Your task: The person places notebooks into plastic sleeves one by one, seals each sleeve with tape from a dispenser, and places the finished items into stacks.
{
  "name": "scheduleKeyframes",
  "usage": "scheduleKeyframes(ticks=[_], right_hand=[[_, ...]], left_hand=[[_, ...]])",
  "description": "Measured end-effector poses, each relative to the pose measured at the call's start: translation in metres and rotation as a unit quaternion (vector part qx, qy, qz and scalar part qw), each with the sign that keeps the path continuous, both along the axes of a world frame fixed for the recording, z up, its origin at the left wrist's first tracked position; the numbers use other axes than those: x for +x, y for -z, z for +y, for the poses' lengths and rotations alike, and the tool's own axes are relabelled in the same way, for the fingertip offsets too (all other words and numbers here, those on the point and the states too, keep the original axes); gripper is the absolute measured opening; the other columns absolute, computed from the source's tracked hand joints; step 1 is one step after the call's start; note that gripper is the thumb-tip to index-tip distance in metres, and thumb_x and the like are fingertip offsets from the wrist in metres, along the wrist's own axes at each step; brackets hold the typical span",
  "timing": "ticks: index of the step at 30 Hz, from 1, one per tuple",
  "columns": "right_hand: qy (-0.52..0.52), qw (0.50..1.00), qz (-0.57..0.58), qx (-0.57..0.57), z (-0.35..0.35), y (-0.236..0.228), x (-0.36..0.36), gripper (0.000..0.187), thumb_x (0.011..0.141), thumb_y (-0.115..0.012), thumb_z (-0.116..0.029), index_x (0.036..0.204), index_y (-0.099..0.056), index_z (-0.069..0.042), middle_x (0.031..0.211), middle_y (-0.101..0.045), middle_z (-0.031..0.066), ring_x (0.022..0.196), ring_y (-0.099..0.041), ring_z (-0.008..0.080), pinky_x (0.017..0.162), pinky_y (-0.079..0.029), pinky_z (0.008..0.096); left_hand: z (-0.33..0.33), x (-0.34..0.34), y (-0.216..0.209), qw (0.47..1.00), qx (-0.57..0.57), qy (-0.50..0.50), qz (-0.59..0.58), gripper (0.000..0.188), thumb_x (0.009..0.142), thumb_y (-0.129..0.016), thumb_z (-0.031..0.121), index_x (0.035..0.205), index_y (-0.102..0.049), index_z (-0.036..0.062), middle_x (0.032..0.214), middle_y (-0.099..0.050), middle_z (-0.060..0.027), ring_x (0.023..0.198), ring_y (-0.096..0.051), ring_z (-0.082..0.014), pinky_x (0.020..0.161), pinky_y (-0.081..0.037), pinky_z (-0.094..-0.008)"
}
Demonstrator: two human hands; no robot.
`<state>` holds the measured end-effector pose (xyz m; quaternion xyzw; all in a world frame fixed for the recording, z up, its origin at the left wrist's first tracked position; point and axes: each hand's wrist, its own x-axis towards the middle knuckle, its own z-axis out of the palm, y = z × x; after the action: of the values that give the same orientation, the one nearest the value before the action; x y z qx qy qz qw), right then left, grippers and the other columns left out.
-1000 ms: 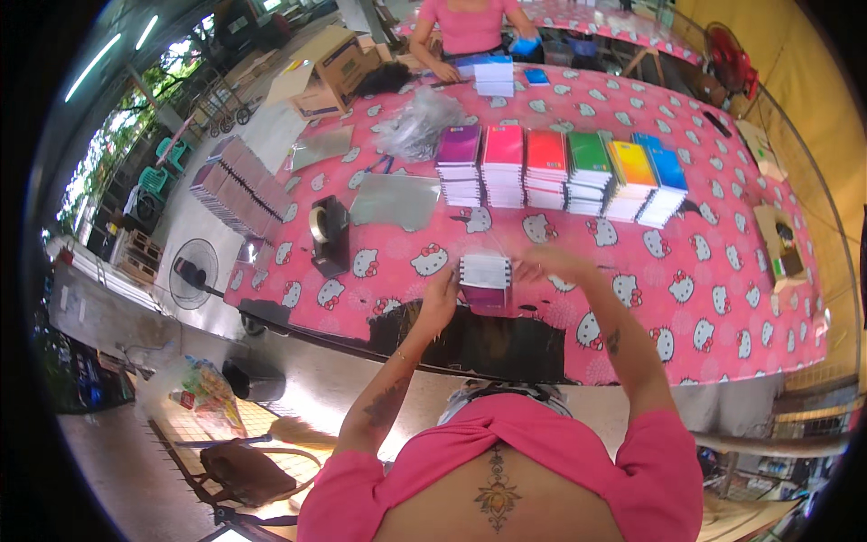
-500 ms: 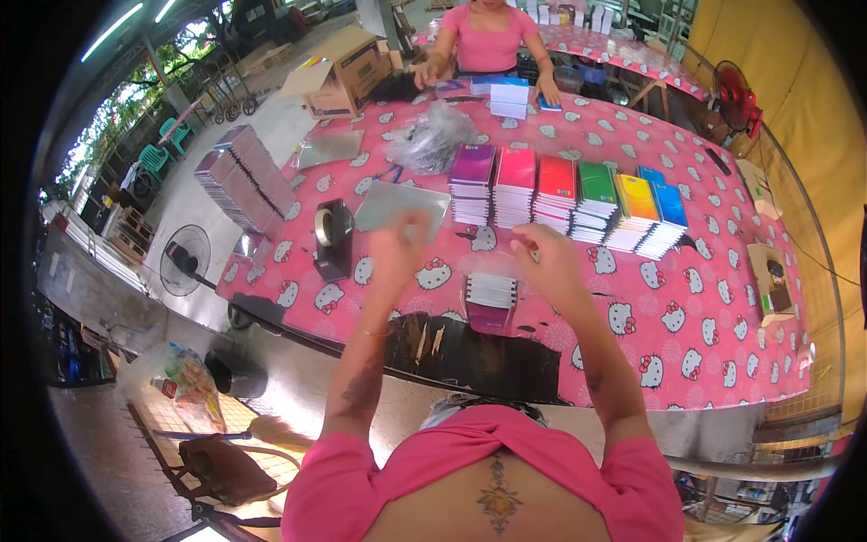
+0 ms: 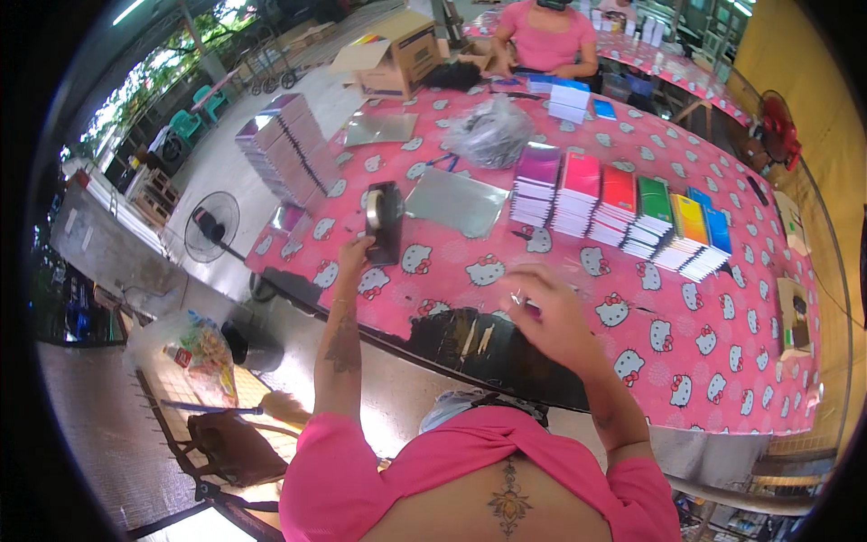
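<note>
A black tape dispenser with a pale roll (image 3: 388,237) stands left of the frame's centre, the person's left hand (image 3: 358,249) touching its lower end; whether that grip is clenched on it cannot be told. The right hand (image 3: 551,321), just below the middle of the frame, is bent over a purple patch (image 3: 533,311) (mostly hidden), and what its grip holds cannot be made out. Above centre, a flat sheet of clear plastic (image 3: 456,200) lies on the pink cat-patterned surface (image 3: 564,257). Rightward runs a row of stacked spiral notebooks in several colours (image 3: 617,188); a crumpled translucent plastic bag (image 3: 492,134) sits at upper centre.
</note>
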<state>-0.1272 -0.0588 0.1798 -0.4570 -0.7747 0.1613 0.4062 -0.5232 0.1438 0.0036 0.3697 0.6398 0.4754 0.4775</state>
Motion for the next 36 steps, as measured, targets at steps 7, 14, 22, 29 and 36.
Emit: scheduleKeyframes(ticks=[7, 14, 22, 29, 36], right_hand=[[-0.501, 0.844, 0.184, 0.051, -0.055, -0.061, -0.1, 0.036, 0.09, -0.068, -0.013, 0.123, -0.061, 0.0, 0.127, -0.055, 0.0154, 0.112, -0.061, 0.0319, 0.094, -0.051, 0.0395], [-0.575, 0.796, 0.125, 0.143, -0.07, -0.066, -0.153, 0.027, 0.097, -0.052, -0.008, 0.121, -0.059, 0.002, 0.116, -0.058, 0.0131, 0.106, -0.061, 0.0283, 0.09, -0.053, 0.0381], [-0.468, 0.77, 0.074, 0.427, -0.074, -0.094, -0.182, 0.016, 0.082, -0.057, -0.018, 0.086, -0.065, -0.005, 0.095, -0.062, 0.0066, 0.096, -0.06, 0.0211, 0.081, -0.049, 0.0343], [-0.468, 0.805, 0.005, 0.364, -0.077, -0.097, -0.179, 0.009, 0.082, -0.057, -0.016, 0.079, -0.058, -0.008, 0.082, -0.054, 0.0033, 0.076, -0.055, 0.0186, 0.069, -0.046, 0.031], [-0.309, 0.807, 0.197, 0.463, -0.091, -0.089, -0.222, 0.018, 0.084, -0.057, -0.018, 0.095, -0.061, -0.005, 0.093, -0.057, 0.005, 0.087, -0.057, 0.019, 0.077, -0.045, 0.0356]], left_hand=[[-0.036, 0.003, 0.05, 0.985, 0.048, -0.047, -0.159, 0.013, 0.087, -0.07, 0.013, 0.089, -0.07, 0.0002, 0.079, -0.068, -0.0062, 0.063, -0.061, -0.0177, 0.062, -0.049, -0.0327], [-0.043, -0.009, -0.008, 0.812, 0.032, 0.062, 0.58, 0.02, 0.087, -0.062, 0.022, 0.089, -0.071, 0.005, 0.084, -0.071, -0.0212, 0.081, -0.069, -0.0401, 0.07, -0.055, -0.0483], [-0.097, 0.074, 0.009, 0.877, 0.192, 0.227, 0.377, 0.02, 0.086, -0.064, 0.022, 0.094, -0.07, 0.0039, 0.085, -0.071, -0.0181, 0.08, -0.07, -0.0355, 0.068, -0.055, -0.0444], [-0.11, 0.094, -0.001, 0.805, 0.228, 0.398, 0.375, 0.016, 0.086, -0.067, 0.021, 0.092, -0.069, 0.0067, 0.08, -0.069, -0.0127, 0.078, -0.068, -0.0325, 0.069, -0.053, -0.042], [-0.099, 0.118, -0.021, 0.757, 0.252, 0.471, 0.375, 0.014, 0.086, -0.068, 0.02, 0.092, -0.069, 0.0071, 0.083, -0.069, -0.0115, 0.078, -0.067, -0.0318, 0.068, -0.051, -0.0419]])
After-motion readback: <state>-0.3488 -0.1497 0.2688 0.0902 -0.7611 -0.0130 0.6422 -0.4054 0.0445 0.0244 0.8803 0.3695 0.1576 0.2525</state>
